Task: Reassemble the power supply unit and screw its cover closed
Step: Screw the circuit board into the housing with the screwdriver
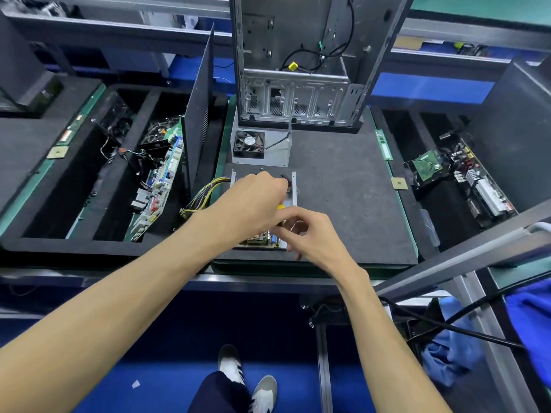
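Seen from above, two bare hands meet over an opened power supply unit [293,189] that lies flat on a dark tabletop [343,189], directly beneath them. The left hand [253,195] reaches in from the near left and curls over the far half of the unit, its fingers bent down into the open tray; what its fingertips grasp there is hidden. The right hand [310,234] sits just nearer and slightly to the right, almost touching the left hand, fingers curled round a screwdriver with a yellow handle [280,207] that shows in the gap between the two hands; its tip cannot be seen. The unit's long axis runs straight away from the person, from the circuit board [262,238] at the near edge, below the right hand, to the far end beyond the left knuckles. A bundle of yellow and black wires [202,195] trails out of the unit to the left, under the left wrist. The separate metal cover with its black fan [250,143] rests further away, just beyond the left hand's fingertips and in line with the unit, so the left hand is the nearer one to it. Judging from this, the cover is not yet fitted and would need to come straight back toward the person. Behind the cover stands an empty computer case [298,96].
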`<state>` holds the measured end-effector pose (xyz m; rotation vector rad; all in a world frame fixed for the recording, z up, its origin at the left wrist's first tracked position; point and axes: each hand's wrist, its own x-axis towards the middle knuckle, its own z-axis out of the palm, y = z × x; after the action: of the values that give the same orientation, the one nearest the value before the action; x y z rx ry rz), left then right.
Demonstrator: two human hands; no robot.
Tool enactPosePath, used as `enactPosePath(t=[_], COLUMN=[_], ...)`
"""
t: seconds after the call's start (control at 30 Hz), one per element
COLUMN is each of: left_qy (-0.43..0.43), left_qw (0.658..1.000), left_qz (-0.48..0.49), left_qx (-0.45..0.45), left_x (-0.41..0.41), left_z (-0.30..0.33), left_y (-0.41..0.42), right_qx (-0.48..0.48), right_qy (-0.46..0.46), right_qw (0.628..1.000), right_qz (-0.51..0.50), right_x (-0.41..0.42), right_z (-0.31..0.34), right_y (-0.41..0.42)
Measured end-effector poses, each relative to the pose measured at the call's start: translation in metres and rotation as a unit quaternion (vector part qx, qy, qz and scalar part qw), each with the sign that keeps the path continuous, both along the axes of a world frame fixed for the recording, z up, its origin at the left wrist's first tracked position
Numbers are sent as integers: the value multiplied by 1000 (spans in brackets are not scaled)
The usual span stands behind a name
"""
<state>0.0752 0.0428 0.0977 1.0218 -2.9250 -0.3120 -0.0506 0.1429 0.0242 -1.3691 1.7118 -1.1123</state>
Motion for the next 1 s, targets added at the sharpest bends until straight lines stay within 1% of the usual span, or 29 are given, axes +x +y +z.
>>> enactPosePath(t=[0.1,0.13,0.23,0.3,0.4,0.5,0.57,0.63,0.7,0.8,0.87,0.9,0.97,1.0], left_qy=[-26,-29,-2,-15,-40,-68,-74,-78,-69,-41,-53,-61,-72,-84], left_qw=[997,997,995,991,997,994,991,991,994,993,989,990,994,995], left_qz=[5,-5,-95,-124,-66,-14,4,6,-16,-107,-137,-127,-70,-42], left_qx=[-66,-65,13,39,11,-80,-112,-110,-83,0,26,17,-30,-38], left_x=[0,2,6,6,0,-7,-7,-6,-5,-3,-4,-4,-5,-5], left_z=[-1,-1,0,2,2,-2,-5,-5,-3,6,10,10,8,7], left_y=[2,3,7,6,3,6,9,10,8,8,10,12,14,14], right_qx=[16,24,35,30,9,-3,2,8,9,15,33,39,37,32], right_qy=[-9,-16,-28,-21,-20,-15,-24,-31,-33,-40,-46,-47,-41,-41], right_qw=[1000,1000,999,999,1000,1000,1000,999,999,999,998,998,998,998], right_qz=[-6,-6,-3,3,8,-2,-12,-6,3,-4,-20,-24,-23,-20], right_x=[1,1,-4,-6,-6,-8,-7,-7,-7,-7,-5,-5,-5,-4], right_z=[-2,-2,-3,-2,-1,-3,-4,-4,-4,-4,-4,-5,-6,-5], right_y=[0,0,1,2,3,2,1,1,2,3,2,2,1,1])
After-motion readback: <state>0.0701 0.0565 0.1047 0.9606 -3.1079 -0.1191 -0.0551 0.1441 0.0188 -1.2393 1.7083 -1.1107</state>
